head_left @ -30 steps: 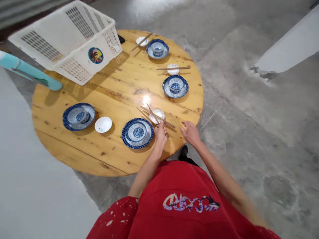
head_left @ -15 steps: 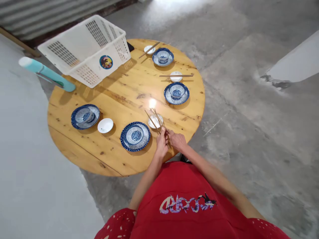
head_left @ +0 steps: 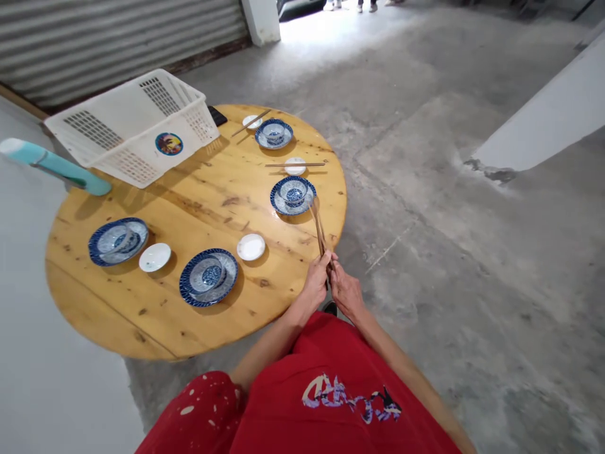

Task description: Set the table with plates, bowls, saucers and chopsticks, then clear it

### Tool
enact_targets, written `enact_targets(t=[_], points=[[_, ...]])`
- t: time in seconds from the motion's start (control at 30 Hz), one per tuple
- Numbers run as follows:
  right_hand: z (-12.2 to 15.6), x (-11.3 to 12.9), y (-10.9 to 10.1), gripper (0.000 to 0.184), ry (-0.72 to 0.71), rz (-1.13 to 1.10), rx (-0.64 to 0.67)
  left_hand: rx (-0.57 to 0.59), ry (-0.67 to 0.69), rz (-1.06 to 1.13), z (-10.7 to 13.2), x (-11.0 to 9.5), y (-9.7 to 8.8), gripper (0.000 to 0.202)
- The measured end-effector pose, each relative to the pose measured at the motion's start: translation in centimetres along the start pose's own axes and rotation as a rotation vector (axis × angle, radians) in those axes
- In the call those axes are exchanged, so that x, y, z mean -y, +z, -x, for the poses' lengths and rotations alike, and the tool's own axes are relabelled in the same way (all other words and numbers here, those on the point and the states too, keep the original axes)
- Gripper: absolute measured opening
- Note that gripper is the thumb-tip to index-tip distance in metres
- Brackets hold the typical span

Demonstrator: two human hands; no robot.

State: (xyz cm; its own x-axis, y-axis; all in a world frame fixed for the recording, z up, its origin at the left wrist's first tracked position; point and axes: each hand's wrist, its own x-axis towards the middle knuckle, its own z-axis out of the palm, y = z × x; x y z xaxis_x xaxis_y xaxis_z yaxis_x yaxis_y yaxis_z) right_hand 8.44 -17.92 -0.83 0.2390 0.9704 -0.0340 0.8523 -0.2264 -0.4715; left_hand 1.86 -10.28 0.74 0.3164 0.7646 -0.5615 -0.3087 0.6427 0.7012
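Both my hands meet at the near right edge of a round wooden table (head_left: 198, 208). My left hand (head_left: 317, 280) and my right hand (head_left: 345, 291) are both closed around the lower ends of a bundle of wooden chopsticks (head_left: 319, 228), which points up and away over the table edge. Left of my hands lie a small white saucer (head_left: 251, 246) and a blue patterned plate with a bowl on it (head_left: 208, 277). A second blue plate with a bowl (head_left: 293, 194) sits just beyond the chopstick tips.
A white plastic crate (head_left: 132, 126) stands at the table's back left, beside a teal tube (head_left: 57, 167). More blue plate sets (head_left: 118, 239) (head_left: 274, 133), white saucers (head_left: 155, 256) (head_left: 295, 166) and chopsticks (head_left: 295, 164) lie around. Concrete floor stretches to the right.
The chopsticks lay across the white saucer; both hands gathered them and lifted them off to the table's right edge. The view has swung left and up.
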Motion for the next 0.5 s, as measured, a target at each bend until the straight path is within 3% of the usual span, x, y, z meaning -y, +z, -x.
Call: enact_targets(t=[0.13, 0.3, 0.5], points=[[-0.2, -1.4, -1.1, 0.05, 0.027, -0.139, -0.029, -0.016, 0.049, 0.012, -0.8, 1.2, 2.4, 0.037], [-2.2, -2.6, -2.4, 0.044, 0.014, -0.269, -0.095, -0.016, 0.138, -0.028, -2.5, 0.8, 4.3, 0.035], [-6.8, -6.5, -3.5, 0.031, -0.058, -0.345, 0.006, 0.041, 0.124, -0.041, -6.3, 0.6, 6.4, 0.04]])
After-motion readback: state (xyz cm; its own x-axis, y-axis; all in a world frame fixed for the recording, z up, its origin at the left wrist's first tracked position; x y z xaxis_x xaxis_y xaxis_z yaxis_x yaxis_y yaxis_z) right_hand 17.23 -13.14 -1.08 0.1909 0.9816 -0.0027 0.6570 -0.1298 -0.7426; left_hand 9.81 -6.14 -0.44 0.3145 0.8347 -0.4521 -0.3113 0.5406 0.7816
